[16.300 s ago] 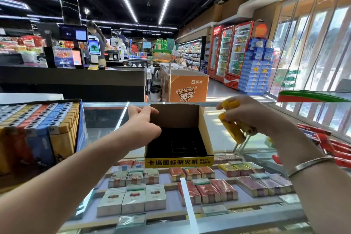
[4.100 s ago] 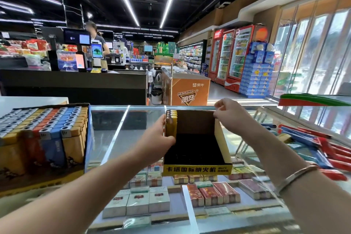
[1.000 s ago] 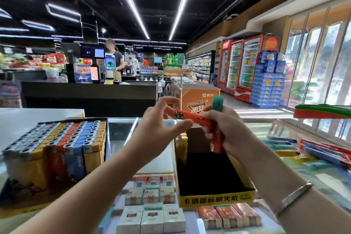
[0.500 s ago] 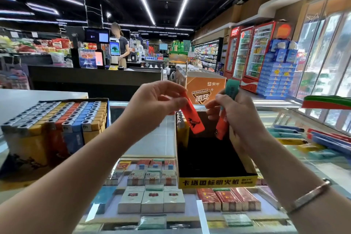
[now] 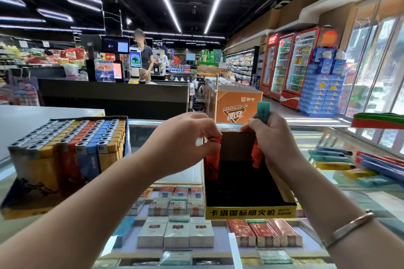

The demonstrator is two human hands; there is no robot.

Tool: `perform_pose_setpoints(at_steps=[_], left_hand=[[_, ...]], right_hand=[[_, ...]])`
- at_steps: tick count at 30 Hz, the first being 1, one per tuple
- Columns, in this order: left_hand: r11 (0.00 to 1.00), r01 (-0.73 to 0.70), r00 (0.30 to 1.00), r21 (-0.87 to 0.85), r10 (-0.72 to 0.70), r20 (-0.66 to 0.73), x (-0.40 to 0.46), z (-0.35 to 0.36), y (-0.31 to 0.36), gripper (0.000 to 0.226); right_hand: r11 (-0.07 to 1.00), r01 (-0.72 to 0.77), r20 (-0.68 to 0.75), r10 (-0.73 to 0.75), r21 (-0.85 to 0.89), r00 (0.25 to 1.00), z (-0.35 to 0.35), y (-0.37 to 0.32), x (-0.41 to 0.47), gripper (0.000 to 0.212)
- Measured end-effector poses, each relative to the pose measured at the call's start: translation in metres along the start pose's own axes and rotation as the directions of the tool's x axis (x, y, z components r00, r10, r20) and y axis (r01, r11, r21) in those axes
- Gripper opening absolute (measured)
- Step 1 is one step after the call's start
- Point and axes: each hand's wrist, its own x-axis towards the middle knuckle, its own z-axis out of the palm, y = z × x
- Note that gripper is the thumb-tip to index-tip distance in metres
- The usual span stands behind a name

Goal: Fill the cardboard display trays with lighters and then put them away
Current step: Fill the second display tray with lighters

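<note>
- Left hand [image 5: 185, 137] is pinching an orange lighter [image 5: 212, 165] by its top and dropping it upright into the back-left corner of the near-empty cardboard tray [image 5: 251, 212], which sits on the glass tabletop [image 5: 179, 172].
- Right hand [image 5: 271, 135] is wrapped around a small bunch: a teal lighter [image 5: 263, 111] pokes out the top and another orange one [image 5: 255, 156] hangs below, over the tray.
- Main risk imo: the slots in the tray's black insert are hard to see, so the lighter could miss its hole and end up leaning or flat. Could also knock whatever's already along that left wall, can't really tell what's there.
- That right-hand bunch looks loosely held. One slipping out would clatter into the tray or onto the glass.
- The tray is light cardboard with neither hand steadying it, so a firm push might scoot it.
- Around: the full tray [image 5: 65, 159] of yellow, orange, blue and grey lighters is on the left, well apart. Loose lighters [image 5: 334, 160] lie on the right.
- Cigarette packs [image 5: 175, 233] are under the glass, so not in the way.
- Nothing blocks the tray itself, the two hands just crowd each other over it.
</note>
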Motion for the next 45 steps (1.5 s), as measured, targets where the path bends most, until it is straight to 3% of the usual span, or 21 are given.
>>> perform_pose_setpoints(at_steps=[5, 13, 18, 22, 24, 29, 36, 40, 45], left_hand=[[0.985, -0.08, 0.997, 0.155, 0.079, 0.013, 0.0, -0.005, 0.0, 0.016], [0.97, -0.133, 0.988, 0.204, 0.113, 0.107, 0.0, -0.002, 0.001, 0.015], [0.98, -0.085, 0.993, 0.177, 0.069, 0.097, -0.001, 0.001, -0.003, 0.019], [0.997, -0.003, 0.994, 0.074, -0.005, 0.106, -0.002, 0.002, -0.005, 0.037], [0.999, 0.016, 0.998, 0.042, -0.019, 0.067, -0.001, 0.002, -0.003, 0.045], [0.991, -0.097, 0.988, 0.095, 0.107, -0.108, -0.001, 0.007, 0.011, 0.047], [0.931, -0.287, 0.939, 0.225, 0.32, -0.126, -0.001, 0.013, 0.02, 0.03], [0.938, -0.292, 0.928, 0.185, 0.325, -0.185, -0.002, 0.012, 0.021, 0.026], [0.975, -0.224, 0.913, 0.005, 0.212, -0.347, -0.001, 0.009, 0.026, 0.028]], right_hand=[[1.0, -0.005, 0.01, 0.006, -0.011, 1.0, 0.001, -0.001, -0.002, 0.007], [0.999, -0.015, -0.006, 0.015, -0.039, 1.0, 0.002, -0.001, -0.001, 0.009], [0.999, 0.012, -0.014, -0.013, -0.04, 1.0, 0.001, -0.002, -0.003, 0.009], [0.991, 0.051, -0.126, -0.035, 0.126, 0.991, -0.004, -0.009, -0.003, 0.018], [0.955, 0.037, -0.148, 0.007, 0.293, 0.989, -0.009, -0.014, -0.002, 0.019], [0.72, -0.275, 0.111, 0.267, 0.637, 0.957, -0.01, -0.018, -0.006, 0.019], [0.479, -0.503, 0.378, 0.337, 0.719, 0.862, 0.0, -0.016, -0.01, 0.027], [0.484, -0.547, 0.428, 0.341, 0.683, 0.837, 0.001, -0.015, -0.01, 0.031], [0.605, -0.549, 0.522, 0.244, 0.577, 0.817, 0.004, -0.017, -0.013, 0.036]])
